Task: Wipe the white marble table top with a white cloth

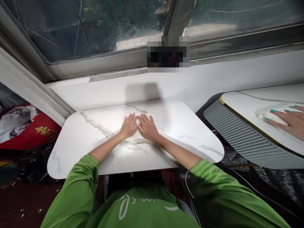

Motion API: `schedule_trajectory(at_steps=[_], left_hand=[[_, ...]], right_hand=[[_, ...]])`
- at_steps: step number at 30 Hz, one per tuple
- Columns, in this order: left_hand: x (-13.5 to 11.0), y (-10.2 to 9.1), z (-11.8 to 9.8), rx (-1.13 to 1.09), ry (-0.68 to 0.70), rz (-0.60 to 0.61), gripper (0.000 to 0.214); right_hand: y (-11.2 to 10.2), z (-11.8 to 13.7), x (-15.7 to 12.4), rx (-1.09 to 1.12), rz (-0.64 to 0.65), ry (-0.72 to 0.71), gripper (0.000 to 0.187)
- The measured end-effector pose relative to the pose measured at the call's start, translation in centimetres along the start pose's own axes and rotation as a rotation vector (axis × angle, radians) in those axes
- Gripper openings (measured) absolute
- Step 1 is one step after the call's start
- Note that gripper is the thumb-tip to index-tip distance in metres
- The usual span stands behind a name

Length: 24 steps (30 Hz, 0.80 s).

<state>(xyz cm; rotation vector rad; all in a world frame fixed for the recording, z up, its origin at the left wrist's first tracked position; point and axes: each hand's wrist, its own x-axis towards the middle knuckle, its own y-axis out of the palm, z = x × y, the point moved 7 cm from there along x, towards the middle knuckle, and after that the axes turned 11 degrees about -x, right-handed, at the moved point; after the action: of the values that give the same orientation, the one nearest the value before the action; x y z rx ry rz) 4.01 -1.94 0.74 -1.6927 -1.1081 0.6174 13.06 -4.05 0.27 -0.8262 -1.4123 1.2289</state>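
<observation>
My left hand (129,126) lies palm down, fingers stretched out, around the middle of a white marble-patterned table (78,155). Close beside it, thumbs nearly meeting, my right hand (146,126) rests flat in the same way. Something pale seems to lie under and between the hands, but glare on the white top keeps me from making out what it is. Grey veins run across the tabletop, and a dark shadow falls behind the hands onto the wall.
At the right, another person's hand (288,122) with teal nails touches a second white table (239,101) with a ribbed grey side. A red bag (45,133) holding whitish cloth stands at the left. Beyond the table are a white wall (106,90) and a window frame (95,65).
</observation>
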Motion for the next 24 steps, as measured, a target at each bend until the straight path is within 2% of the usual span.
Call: schedule_trajectory(at_steps=[4,6,8,12,21,24], left_hand=[[4.9,-1.7,2.6,0.014,0.033,-0.049,0.046],[5.8,-2.0,3.6,0.024,0.018,-0.072,0.046],[5.2,-2.2,4.3,0.052,-0.018,-0.109,0.045],[1.0,-2.6,5.4,0.113,-0.104,-0.148,0.048],[-13.3,-6.0,8.2,0.182,-0.154,-0.169,0.051],[-17.0,-7.3,9.0,0.185,-0.167,-0.207,0.050]], right_hand=[[1.2,-0.6,6.0,0.065,-0.008,0.085,0.051],[1.5,-0.5,7.8,0.089,-0.012,0.081,0.050],[1.5,0.1,8.5,0.112,-0.016,0.056,0.049],[1.2,3.4,7.7,0.161,-0.012,-0.047,0.049],[-0.3,15.3,0.9,0.253,0.003,-0.310,0.054],[-0.7,18.4,-0.6,0.305,0.044,-0.380,0.056]])
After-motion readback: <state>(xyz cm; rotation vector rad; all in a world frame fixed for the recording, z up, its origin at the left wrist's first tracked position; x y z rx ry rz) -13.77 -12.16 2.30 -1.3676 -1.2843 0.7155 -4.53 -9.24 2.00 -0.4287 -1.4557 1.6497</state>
